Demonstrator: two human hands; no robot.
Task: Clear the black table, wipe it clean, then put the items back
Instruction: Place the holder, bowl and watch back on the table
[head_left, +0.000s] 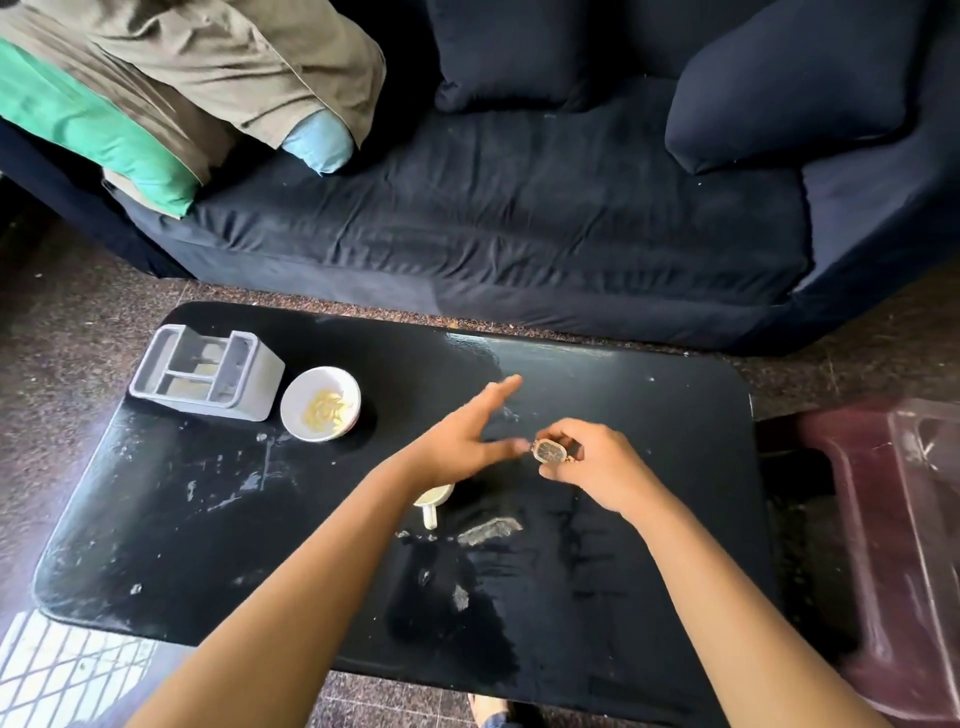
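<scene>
Over the dusty black table (208, 519), right hand (597, 467) pinches a watch (549, 451), left hand (462, 441) fingers spread; clearing step, probably needs setting aside next.

Dark navy fabric sofa (498, 208) fills the far side w/ two navy cushions (511, 52) against its back. On its left end: khaki cloth (218, 62) draped over green fabric (93, 135) & a light blue pillow (319, 143). Maroon plastic stool (893, 545) at right; speckled brown floor (67, 317) all around
</scene>
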